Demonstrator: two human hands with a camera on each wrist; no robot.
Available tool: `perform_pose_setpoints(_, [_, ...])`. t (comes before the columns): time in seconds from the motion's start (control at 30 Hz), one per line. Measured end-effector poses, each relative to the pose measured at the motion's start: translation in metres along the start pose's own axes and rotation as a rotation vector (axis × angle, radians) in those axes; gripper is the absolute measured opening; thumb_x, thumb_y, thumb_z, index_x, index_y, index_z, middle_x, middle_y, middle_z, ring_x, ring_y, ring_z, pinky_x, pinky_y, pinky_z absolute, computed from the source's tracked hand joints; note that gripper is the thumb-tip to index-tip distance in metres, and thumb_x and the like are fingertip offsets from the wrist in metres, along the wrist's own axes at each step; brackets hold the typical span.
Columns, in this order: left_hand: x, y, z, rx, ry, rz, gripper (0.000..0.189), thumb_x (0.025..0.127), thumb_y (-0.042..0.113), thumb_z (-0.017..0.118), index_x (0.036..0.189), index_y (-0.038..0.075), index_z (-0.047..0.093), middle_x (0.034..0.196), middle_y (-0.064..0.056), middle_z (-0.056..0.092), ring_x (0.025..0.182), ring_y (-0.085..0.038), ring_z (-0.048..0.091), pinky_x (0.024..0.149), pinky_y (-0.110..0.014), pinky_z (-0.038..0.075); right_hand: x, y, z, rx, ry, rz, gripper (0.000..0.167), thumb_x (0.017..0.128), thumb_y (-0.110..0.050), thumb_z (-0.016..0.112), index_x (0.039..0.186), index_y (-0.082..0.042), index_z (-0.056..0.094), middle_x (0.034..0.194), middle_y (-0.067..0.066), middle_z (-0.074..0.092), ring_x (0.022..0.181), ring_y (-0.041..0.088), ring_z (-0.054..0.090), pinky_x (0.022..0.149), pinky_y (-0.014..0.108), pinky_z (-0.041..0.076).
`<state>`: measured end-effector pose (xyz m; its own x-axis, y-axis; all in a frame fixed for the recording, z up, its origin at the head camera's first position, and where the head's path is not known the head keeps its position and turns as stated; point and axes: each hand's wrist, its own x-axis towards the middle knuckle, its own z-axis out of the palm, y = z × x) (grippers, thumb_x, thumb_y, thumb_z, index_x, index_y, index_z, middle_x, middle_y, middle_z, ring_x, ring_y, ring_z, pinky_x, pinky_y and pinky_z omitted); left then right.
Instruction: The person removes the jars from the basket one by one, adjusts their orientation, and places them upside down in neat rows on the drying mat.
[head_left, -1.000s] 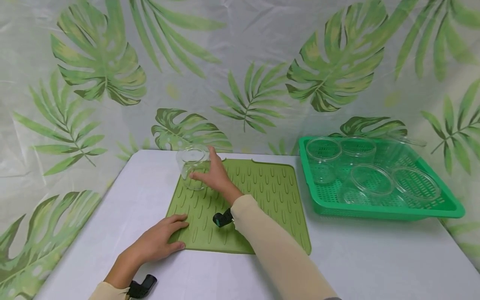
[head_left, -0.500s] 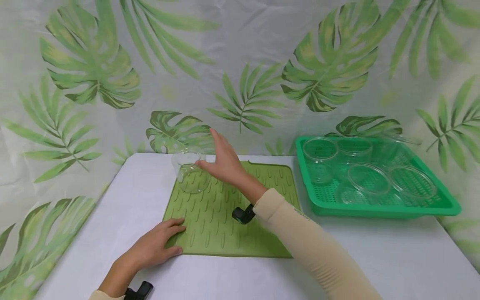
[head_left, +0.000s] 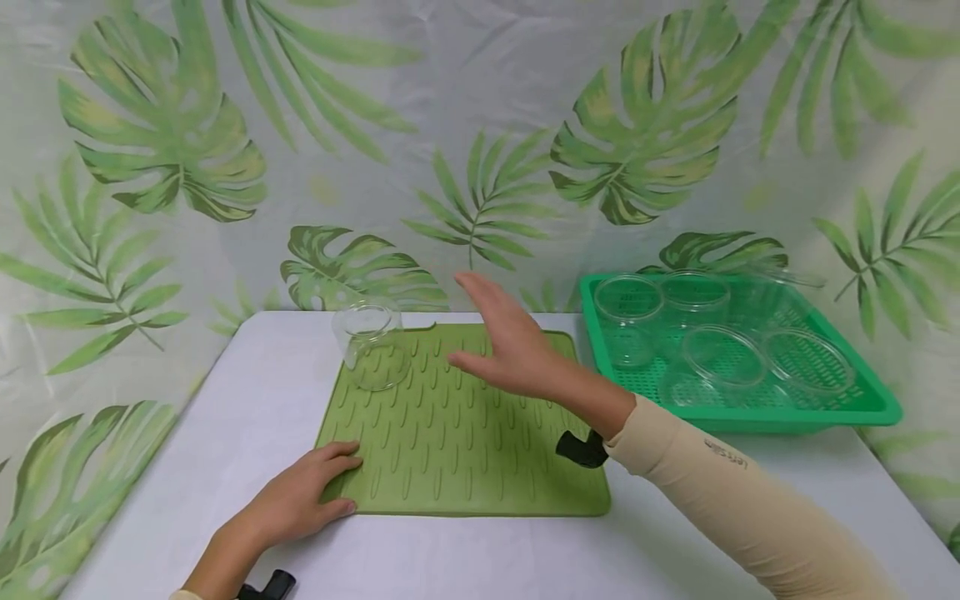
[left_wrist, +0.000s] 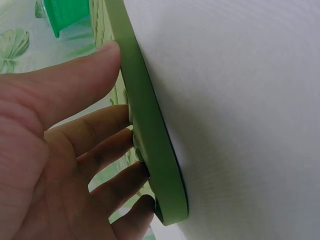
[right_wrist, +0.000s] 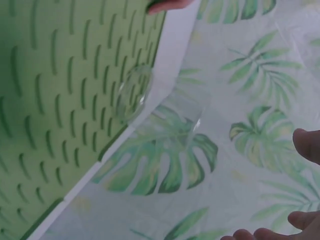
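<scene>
A clear cup (head_left: pixel 378 354) stands upside down on the far left corner of the ridged green drying mat (head_left: pixel 465 433). My left hand (head_left: pixel 303 492) rests on the mat's near left corner, fingers spread over its edge; in the left wrist view its fingertips (left_wrist: pixel 112 52) touch the mat's rim. My right hand (head_left: pixel 513 342) is held over the mat, right of the cup, with fingers and thumb apart and nothing between them. The right wrist view shows the same cup (right_wrist: pixel 165 110) away from the right hand's fingers (right_wrist: pixel 305 220).
A green perforated basket (head_left: pixel 765 421) stands on the right of the white table (head_left: pixel 450 558), holding several clear cups (head_left: pixel 723 367). A leaf-printed sheet (head_left: pixel 360 158) hangs right behind the table.
My right hand has let go of the clear cup and moved right, away from it. The cup stays on the mat. My left hand keeps its place on the mat's corner.
</scene>
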<state>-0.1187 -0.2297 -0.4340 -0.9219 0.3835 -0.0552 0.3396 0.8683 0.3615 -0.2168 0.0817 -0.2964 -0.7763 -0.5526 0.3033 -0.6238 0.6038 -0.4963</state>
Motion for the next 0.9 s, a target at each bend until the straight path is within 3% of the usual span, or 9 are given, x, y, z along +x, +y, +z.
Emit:
perform_pose_setpoints(0.17, [0.0,0.0,0.0,0.0,0.006,-0.002,0.053,0.085,0.028,0.077,0.131,0.006,0.062,0.148,-0.01,0.052,0.136,-0.038,0.049,0.106,-0.054,0.045,-0.022,0.014,-0.017,-0.029,0.014,0.001,0.091,0.088,-0.028,0.076,0.158,-0.009,0.021,0.165,0.013,0.023,0.151,0.035,0.026,0.117,0.06,0.032])
perform_pose_setpoints(0.37, [-0.001,0.002,0.001,-0.014,0.012,-0.015,0.053,0.085,0.028,0.076,0.131,0.006,0.062,0.148,-0.011,0.052,0.136,-0.038,0.049,0.107,-0.055,0.045,-0.045,0.032,-0.041,-0.03,0.041,0.022,0.09,0.088,-0.021,0.076,0.157,-0.006,0.021,0.164,0.018,0.023,0.152,0.039,0.021,0.118,0.064,0.026])
perform_pose_setpoints(0.5, [-0.001,0.003,0.001,-0.018,0.014,-0.012,0.053,0.085,0.028,0.076,0.131,0.006,0.062,0.147,-0.011,0.052,0.136,-0.038,0.049,0.107,-0.054,0.045,-0.058,0.048,-0.061,-0.092,0.066,0.063,0.089,0.088,-0.02,0.076,0.157,-0.006,0.022,0.163,0.02,0.024,0.151,0.041,0.021,0.116,0.066,0.026])
perform_pose_setpoints(0.67, [-0.001,0.002,0.0,-0.016,0.016,-0.018,0.052,0.086,0.027,0.076,0.131,0.007,0.062,0.148,-0.01,0.051,0.137,-0.038,0.048,0.107,-0.054,0.045,-0.072,0.08,-0.088,-0.089,0.078,0.172,0.087,0.092,-0.024,0.072,0.158,-0.007,0.018,0.163,0.022,0.021,0.147,0.046,0.025,0.11,0.068,0.031])
perform_pose_setpoints(0.77, [-0.001,0.002,-0.001,-0.017,0.014,-0.012,0.052,0.086,0.027,0.076,0.131,0.006,0.062,0.147,-0.01,0.052,0.136,-0.038,0.049,0.106,-0.054,0.045,-0.079,0.099,-0.103,-0.066,0.053,0.278,0.088,0.095,-0.029,0.067,0.16,-0.01,0.01,0.163,0.023,0.017,0.144,0.047,0.028,0.104,0.068,0.036])
perform_pose_setpoints(0.9, [-0.001,0.002,0.0,-0.021,0.004,-0.015,0.052,0.086,0.028,0.076,0.131,0.006,0.062,0.148,-0.01,0.052,0.137,-0.037,0.049,0.107,-0.054,0.045,-0.086,0.117,-0.114,-0.068,0.034,0.352,0.091,0.096,-0.035,0.065,0.16,-0.01,0.006,0.164,0.025,0.012,0.142,0.05,0.029,0.1,0.069,0.038])
